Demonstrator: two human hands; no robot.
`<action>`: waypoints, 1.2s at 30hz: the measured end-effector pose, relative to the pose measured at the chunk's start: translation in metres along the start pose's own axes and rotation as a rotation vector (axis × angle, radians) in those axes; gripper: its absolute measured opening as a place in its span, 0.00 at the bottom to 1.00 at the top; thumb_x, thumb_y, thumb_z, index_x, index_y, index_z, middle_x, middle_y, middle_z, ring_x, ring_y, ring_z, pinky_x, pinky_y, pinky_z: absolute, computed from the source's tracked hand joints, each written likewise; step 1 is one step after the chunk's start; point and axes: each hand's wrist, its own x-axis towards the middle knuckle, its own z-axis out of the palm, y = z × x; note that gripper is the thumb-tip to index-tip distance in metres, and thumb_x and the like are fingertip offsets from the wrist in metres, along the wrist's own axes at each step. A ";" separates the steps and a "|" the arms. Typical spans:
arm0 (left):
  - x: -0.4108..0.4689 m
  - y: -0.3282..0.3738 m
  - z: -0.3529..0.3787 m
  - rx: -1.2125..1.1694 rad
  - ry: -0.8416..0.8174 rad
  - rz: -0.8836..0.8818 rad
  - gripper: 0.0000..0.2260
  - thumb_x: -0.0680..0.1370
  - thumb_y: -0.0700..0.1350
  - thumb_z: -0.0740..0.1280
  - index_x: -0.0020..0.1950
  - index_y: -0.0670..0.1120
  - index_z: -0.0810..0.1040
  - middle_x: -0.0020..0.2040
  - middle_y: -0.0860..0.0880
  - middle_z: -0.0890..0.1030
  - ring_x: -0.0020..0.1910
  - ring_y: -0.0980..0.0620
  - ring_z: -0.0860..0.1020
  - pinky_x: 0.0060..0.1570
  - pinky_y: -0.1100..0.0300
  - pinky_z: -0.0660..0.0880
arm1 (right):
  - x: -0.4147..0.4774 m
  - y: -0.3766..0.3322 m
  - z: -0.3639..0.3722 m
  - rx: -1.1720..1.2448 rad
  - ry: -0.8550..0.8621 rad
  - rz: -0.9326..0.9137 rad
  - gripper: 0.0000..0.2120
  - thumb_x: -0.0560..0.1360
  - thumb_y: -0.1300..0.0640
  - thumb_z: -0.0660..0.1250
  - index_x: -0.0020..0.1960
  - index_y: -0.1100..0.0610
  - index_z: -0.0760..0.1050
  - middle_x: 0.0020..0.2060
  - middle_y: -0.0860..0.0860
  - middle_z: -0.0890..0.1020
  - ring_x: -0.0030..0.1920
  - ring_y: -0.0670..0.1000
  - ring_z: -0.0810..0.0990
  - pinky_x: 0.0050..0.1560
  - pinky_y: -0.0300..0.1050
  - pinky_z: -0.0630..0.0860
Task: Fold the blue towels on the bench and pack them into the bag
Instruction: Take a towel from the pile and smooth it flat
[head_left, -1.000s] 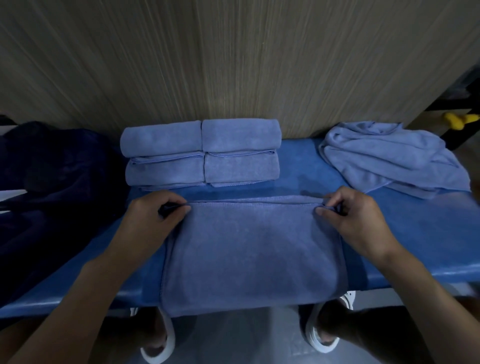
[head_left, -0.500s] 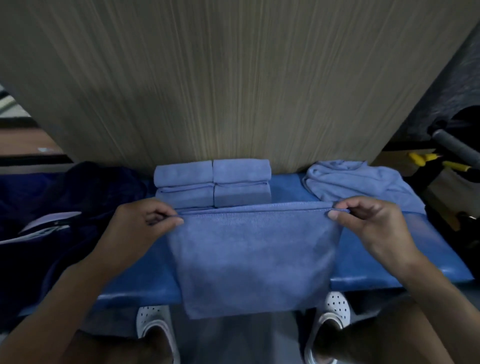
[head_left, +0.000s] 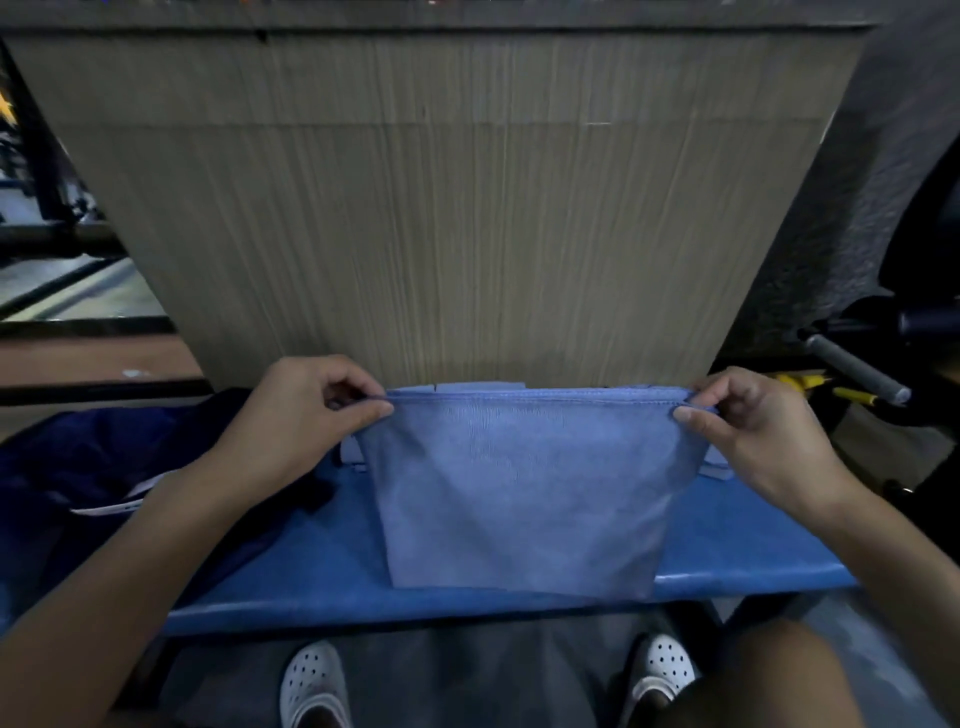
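One towel (head_left: 519, 478) is mid-fold, I judge: lifted by its top hem, lower edge hanging at the front lip of the bench (head_left: 291, 571). Dark bag (head_left: 104, 457) lies left on the bench, nothing visibly packed. Folded stack (head_left: 480, 385) barely shows behind. Left hand (head_left: 306, 410) and right hand (head_left: 753, 431) each pinch a corner, fingers clamped on hem.

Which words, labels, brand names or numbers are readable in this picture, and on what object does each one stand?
None can be read.
Towel, held up by the left hand and right hand: no label or print shows.
Dark bag: a pale strip shows, with no legible text.
White shoes: only holes, no brand visible.
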 end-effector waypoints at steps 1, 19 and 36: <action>0.001 0.004 -0.001 0.009 -0.003 -0.006 0.09 0.71 0.38 0.76 0.37 0.52 0.82 0.38 0.51 0.84 0.37 0.57 0.80 0.41 0.67 0.75 | -0.001 -0.003 -0.003 -0.025 0.005 -0.005 0.10 0.71 0.67 0.73 0.35 0.60 0.73 0.34 0.57 0.80 0.33 0.44 0.75 0.33 0.32 0.71; 0.004 0.032 -0.015 0.050 0.048 -0.109 0.06 0.69 0.39 0.78 0.37 0.49 0.84 0.35 0.54 0.84 0.33 0.60 0.80 0.36 0.70 0.75 | 0.006 -0.032 -0.027 -0.117 0.034 -0.024 0.11 0.70 0.60 0.75 0.36 0.59 0.73 0.26 0.53 0.75 0.25 0.42 0.69 0.26 0.31 0.65; 0.006 0.024 -0.015 -0.056 0.084 -0.119 0.09 0.75 0.39 0.73 0.38 0.51 0.84 0.37 0.58 0.84 0.36 0.65 0.79 0.40 0.74 0.73 | 0.017 -0.033 -0.031 -0.307 -0.013 -0.114 0.07 0.76 0.59 0.69 0.40 0.50 0.78 0.36 0.50 0.83 0.42 0.53 0.81 0.45 0.53 0.77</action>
